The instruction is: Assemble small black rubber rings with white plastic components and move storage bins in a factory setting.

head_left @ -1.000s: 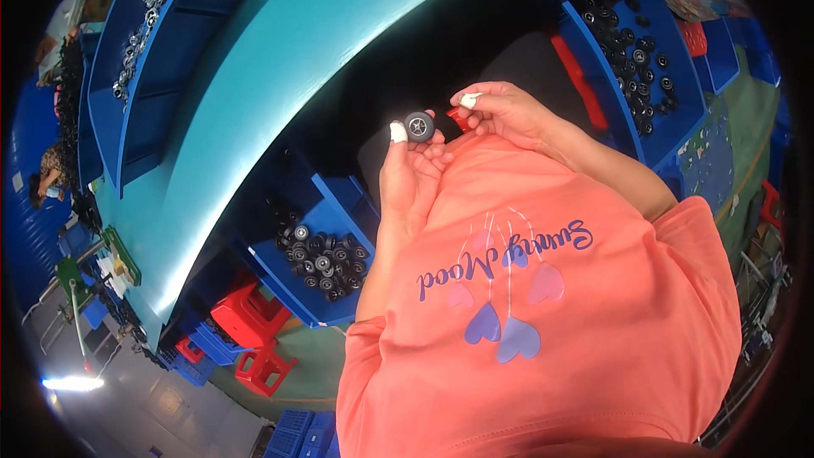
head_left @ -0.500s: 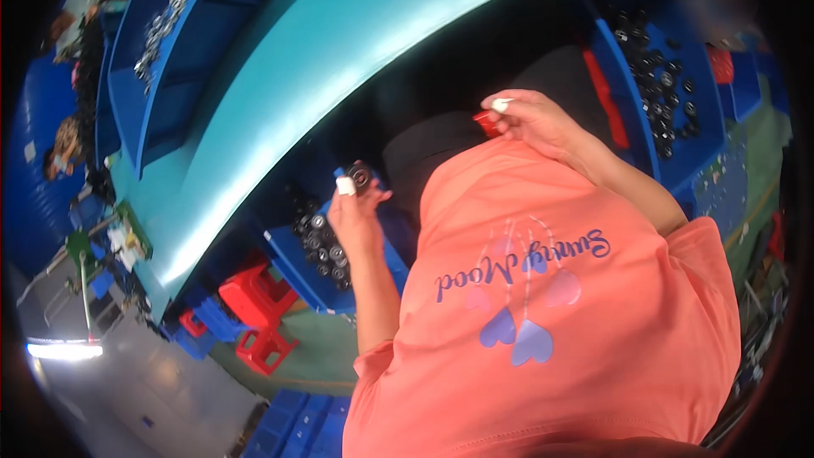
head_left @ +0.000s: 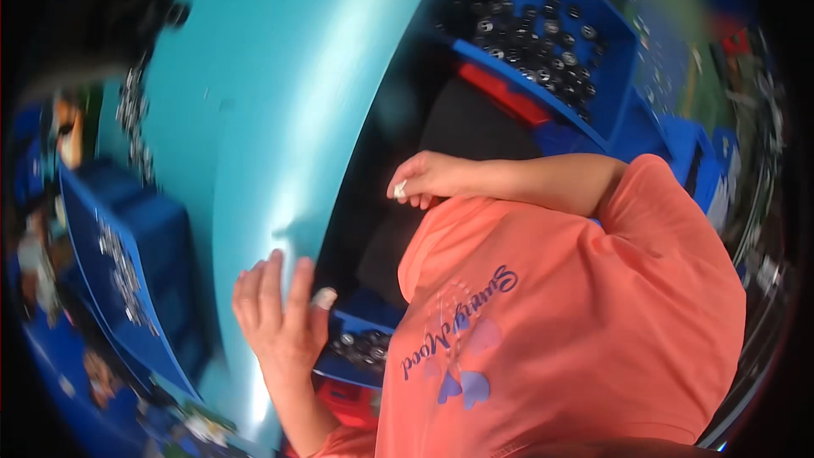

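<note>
My left hand (head_left: 280,314) is over the near edge of the teal table (head_left: 254,136), fingers stretched and spread, with nothing held in it. A white cover (head_left: 324,298) wraps its thumb tip. My right hand (head_left: 431,176) is in front of my body, over my dark-clothed lap, its fingers curled together. A white fingertip cover (head_left: 400,190) shows on it; whatever those fingers hold, if anything, is hidden. Beyond the right hand, a blue bin (head_left: 615,51) holds many black round parts (head_left: 551,38).
Below my left hand, another blue bin (head_left: 365,322) with black round parts sits partly hidden beside my body. A larger blue bin (head_left: 165,237) stands at the table's left, near rows of small shiny parts (head_left: 131,119). A red item (head_left: 348,403) is low beside my shirt.
The view has turned. My left hand has moved onto the table side and opened; the black round part it held is gone from it. My right hand stays near my lap.
</note>
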Demonstrator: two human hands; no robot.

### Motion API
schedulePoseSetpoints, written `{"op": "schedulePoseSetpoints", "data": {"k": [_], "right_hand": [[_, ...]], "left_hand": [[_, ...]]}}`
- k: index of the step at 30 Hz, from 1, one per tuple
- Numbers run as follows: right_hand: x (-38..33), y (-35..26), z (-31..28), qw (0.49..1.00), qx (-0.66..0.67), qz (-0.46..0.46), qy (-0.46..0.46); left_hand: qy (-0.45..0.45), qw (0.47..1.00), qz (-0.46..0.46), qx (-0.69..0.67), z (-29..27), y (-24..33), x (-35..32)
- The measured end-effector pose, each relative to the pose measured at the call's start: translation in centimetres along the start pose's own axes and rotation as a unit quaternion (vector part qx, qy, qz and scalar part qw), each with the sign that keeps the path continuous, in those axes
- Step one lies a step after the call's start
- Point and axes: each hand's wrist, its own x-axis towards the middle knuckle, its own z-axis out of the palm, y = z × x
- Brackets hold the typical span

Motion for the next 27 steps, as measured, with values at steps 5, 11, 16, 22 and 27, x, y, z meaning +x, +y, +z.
{"op": "schedulePoseSetpoints", "data": {"k": [5, 11, 16, 22, 27], "right_hand": [[2.0, 0.8, -2.4, 0.987, -0.152, -0.053, -0.01], [1.6, -4.4, -0.2, 0.943, -0.334, -0.019, -0.007], [0.7, -7.5, 1.7, 0.936, -0.351, -0.014, -0.01], [0.0, -10.9, 5.2, 0.889, -0.457, 0.02, -0.004], [-3.6, -12.6, 10.4, 0.923, -0.383, 0.02, 0.04]], "left_hand": [[-0.096, 0.979, 0.165, -0.073, 3.8, -2.7, 5.7], [0.009, 0.978, 0.195, -0.077, 6.6, -4.1, 5.3], [0.022, 0.984, 0.157, -0.085, 5.5, -2.9, 6.1], [0.069, 0.983, 0.145, -0.091, 4.8, -3.0, 6.6], [0.027, 0.982, 0.147, -0.119, 4.2, -3.2, 6.1]]}}
